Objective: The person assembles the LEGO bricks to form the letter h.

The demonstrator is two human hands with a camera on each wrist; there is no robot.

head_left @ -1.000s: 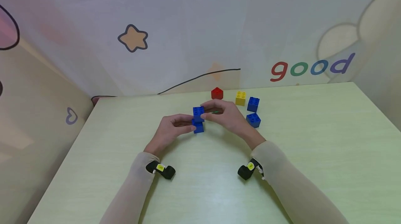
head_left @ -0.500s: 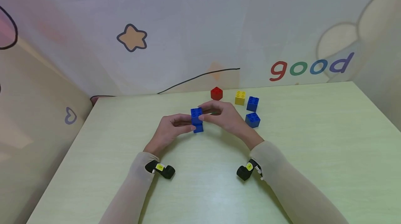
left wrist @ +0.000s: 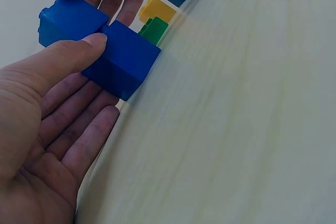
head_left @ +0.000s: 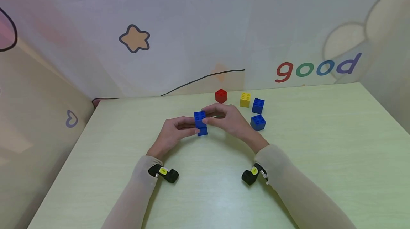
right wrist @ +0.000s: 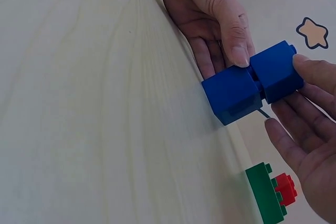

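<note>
Two blue building bricks stand one above the other between my hands. The left hand (head_left: 175, 131) pinches the lower blue brick (head_left: 203, 131) between thumb and fingers. My right hand (head_left: 232, 122) grips the upper blue brick (head_left: 200, 118), its thumb on the near side. In the right wrist view, a narrow gap with studs showing separates the upper brick (right wrist: 275, 72) from the lower brick (right wrist: 233, 93). The left wrist view shows the left thumb (left wrist: 79, 59) near the seam between them.
Behind the hands on the table (head_left: 205, 193) are a red brick (head_left: 221, 96), a yellow brick (head_left: 245, 100) and two more blue bricks (head_left: 258, 106). A green brick (right wrist: 265, 195), mostly hidden in the head view, lies near the red one. A printed backdrop (head_left: 198, 26) borders the table's far edge.
The right hand has shifted the upper blue brick slightly left and down, lining it up over the lower one. The left hand has barely moved.
</note>
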